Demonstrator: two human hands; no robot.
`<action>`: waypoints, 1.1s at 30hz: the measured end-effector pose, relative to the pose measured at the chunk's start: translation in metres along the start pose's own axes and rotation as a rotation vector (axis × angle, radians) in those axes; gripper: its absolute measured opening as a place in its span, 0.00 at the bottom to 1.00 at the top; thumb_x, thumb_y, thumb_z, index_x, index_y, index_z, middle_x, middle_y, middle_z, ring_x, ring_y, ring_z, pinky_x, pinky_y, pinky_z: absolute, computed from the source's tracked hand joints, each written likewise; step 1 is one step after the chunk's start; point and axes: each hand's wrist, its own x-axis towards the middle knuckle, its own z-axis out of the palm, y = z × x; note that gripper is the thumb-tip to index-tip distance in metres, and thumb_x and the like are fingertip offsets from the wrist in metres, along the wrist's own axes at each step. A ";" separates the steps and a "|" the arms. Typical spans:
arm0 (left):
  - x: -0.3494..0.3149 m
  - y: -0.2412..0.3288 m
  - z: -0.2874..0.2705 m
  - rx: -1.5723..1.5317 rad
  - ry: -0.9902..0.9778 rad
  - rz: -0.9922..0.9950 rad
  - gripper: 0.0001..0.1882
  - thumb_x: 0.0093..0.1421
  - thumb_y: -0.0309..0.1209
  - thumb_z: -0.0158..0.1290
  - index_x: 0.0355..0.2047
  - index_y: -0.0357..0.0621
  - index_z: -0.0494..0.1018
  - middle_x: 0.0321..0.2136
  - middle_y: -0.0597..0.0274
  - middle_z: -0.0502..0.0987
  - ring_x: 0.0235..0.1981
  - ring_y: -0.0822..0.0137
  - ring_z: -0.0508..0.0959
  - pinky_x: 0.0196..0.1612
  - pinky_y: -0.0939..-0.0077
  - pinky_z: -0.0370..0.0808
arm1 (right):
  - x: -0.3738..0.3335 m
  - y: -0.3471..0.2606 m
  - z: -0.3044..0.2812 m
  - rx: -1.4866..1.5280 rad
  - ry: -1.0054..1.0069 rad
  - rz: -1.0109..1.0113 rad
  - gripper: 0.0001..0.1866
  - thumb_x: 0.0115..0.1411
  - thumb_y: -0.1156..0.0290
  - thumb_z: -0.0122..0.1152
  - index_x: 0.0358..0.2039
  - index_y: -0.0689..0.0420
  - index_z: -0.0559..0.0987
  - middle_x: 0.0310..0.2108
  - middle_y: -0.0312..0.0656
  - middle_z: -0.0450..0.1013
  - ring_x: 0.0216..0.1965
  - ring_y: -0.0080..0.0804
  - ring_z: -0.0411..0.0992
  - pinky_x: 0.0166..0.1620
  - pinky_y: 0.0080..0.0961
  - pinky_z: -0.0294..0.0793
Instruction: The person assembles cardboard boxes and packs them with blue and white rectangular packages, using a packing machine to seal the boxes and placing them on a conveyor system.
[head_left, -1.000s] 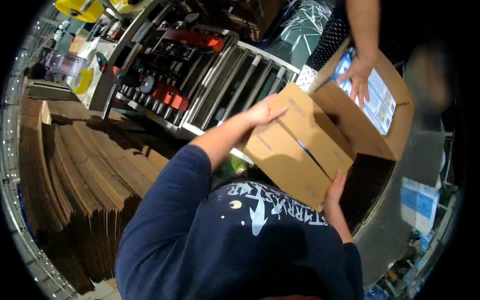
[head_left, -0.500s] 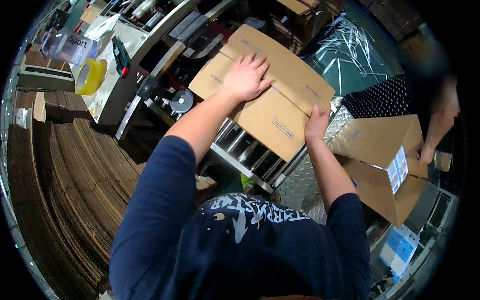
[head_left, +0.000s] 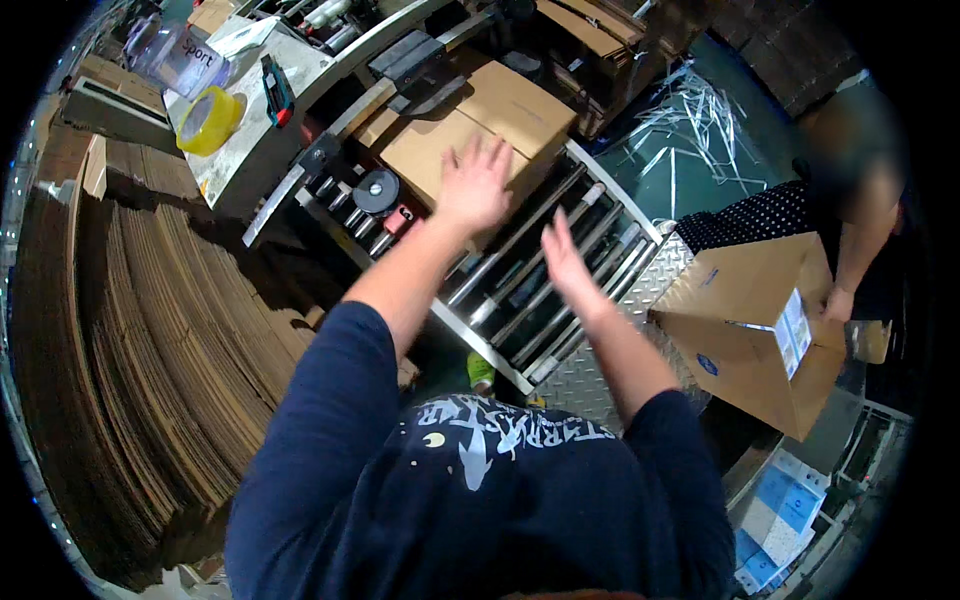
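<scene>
A closed cardboard box (head_left: pixel 520 105) lies on the roller conveyor (head_left: pixel 540 275), partly under a dark machine arm (head_left: pixel 410 62). My left hand (head_left: pixel 476 188) is at the box's near side with its fingers spread; whether it touches the cardboard I cannot tell. Over the bare rollers, apart from the box, hovers my right hand (head_left: pixel 570 262), slightly blurred, its fingers stretched out and holding nothing. A black wheel (head_left: pixel 376 192) sits beside the box, to the left of my left hand.
Stacks of flat cardboard (head_left: pixel 190 370) fill the left. A bench carries yellow tape (head_left: pixel 212 120), a box cutter (head_left: pixel 277 90) and a plastic jug (head_left: pixel 180 58). At right, a co-worker's hand (head_left: pixel 838 303) holds an open carton (head_left: pixel 745 320). White straps (head_left: pixel 695 120) litter the floor.
The box has moved away from me along the rollers, under the machine arm. My right hand has come off its edge and moved left; my left hand has stayed close to the box.
</scene>
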 end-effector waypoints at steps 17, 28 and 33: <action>-0.377 0.057 -0.009 -0.484 -1.042 0.128 0.20 0.53 0.41 0.55 0.42 0.41 0.72 0.37 0.50 0.76 0.39 0.55 0.76 0.42 0.60 0.71 | -0.371 -0.057 -0.179 -0.217 0.182 -0.309 0.12 0.49 0.77 0.58 0.36 0.59 0.78 0.36 0.41 0.74 0.40 0.32 0.72 0.44 0.26 0.70; -0.435 0.194 -0.484 -0.661 0.873 0.945 0.14 0.56 0.30 0.53 0.41 0.37 0.71 0.43 0.56 0.74 0.44 0.63 0.74 0.49 0.67 0.70 | -0.575 -0.310 -0.149 -1.000 0.205 -1.660 0.17 0.51 0.66 0.55 0.39 0.63 0.74 0.34 0.46 0.70 0.39 0.38 0.69 0.46 0.32 0.67; -0.463 0.151 -0.478 -0.328 0.434 0.903 0.15 0.56 0.31 0.53 0.42 0.38 0.70 0.43 0.56 0.73 0.45 0.62 0.73 0.49 0.67 0.69 | -0.578 -0.316 -0.093 -1.110 0.178 -1.543 0.17 0.52 0.65 0.54 0.39 0.63 0.74 0.35 0.46 0.70 0.39 0.38 0.69 0.46 0.32 0.66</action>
